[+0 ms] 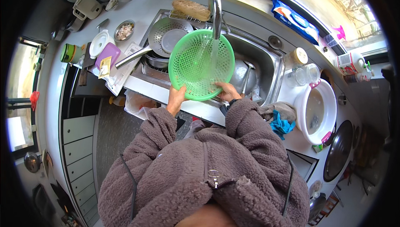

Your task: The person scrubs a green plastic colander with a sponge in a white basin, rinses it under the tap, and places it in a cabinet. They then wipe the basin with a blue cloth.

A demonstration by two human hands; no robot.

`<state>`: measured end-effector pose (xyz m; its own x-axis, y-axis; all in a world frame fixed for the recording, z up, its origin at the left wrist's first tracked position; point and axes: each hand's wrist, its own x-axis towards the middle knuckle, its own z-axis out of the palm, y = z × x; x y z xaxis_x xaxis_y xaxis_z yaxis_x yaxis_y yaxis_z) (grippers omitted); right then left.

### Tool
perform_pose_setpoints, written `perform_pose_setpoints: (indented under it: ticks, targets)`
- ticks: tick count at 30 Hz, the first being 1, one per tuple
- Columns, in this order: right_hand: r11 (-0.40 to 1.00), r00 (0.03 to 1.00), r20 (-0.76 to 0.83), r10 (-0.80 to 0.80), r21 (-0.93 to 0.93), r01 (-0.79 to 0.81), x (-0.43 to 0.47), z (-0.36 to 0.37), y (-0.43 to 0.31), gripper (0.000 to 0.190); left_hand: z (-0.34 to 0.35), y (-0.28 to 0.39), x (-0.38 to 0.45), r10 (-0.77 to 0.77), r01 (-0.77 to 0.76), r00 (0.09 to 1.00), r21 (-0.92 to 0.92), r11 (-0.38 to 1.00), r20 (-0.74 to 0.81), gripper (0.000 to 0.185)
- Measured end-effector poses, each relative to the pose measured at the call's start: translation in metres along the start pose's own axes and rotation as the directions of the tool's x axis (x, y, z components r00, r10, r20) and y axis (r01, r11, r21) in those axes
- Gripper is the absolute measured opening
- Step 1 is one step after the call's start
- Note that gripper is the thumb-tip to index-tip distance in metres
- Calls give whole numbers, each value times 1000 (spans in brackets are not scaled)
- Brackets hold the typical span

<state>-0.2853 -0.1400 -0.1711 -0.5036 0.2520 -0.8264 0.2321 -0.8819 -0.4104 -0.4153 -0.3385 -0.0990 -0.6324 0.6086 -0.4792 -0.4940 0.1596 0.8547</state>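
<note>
A green plastic colander is tilted under a chrome faucet, and running water falls into it. My left hand grips its near rim at the left, while my right hand holds the rim at the right. Both hands have their fingers partly hidden by the colander. Below and to the right, a metal bowl or lid and a long-handled metal utensil lie in the stainless steel sink. Behind the colander at the left rests a perforated metal strainer above stacked metal pans.
A white basin of cloudy water stands right of the sink, near glass jars and a blue cloth. To the left are a purple lid, a cleaver and a small metal bowl of food. A loofah lies behind.
</note>
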Motion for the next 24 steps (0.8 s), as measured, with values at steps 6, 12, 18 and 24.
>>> perform_pose_setpoints:
  ticks: [6,12,18,24]
  targets:
    - [956,943,158,-294,37,292,29,36,0,45,5,-39,6,472,-453,844,133,881,-254,53]
    - [946,952,54,-300,146,290,34,26,-14,37,20,-63,19,311,-343,930,-160,925,-197,59]
    - [928,928,93,-360,135,346,9,-15,-35,42,34,-74,29,322,-326,945,-162,931,-52,74]
    - [888,892,-55,-449,-142,438,-34,-22,-32,27,35,-42,10,245,-248,968,62,967,54,63]
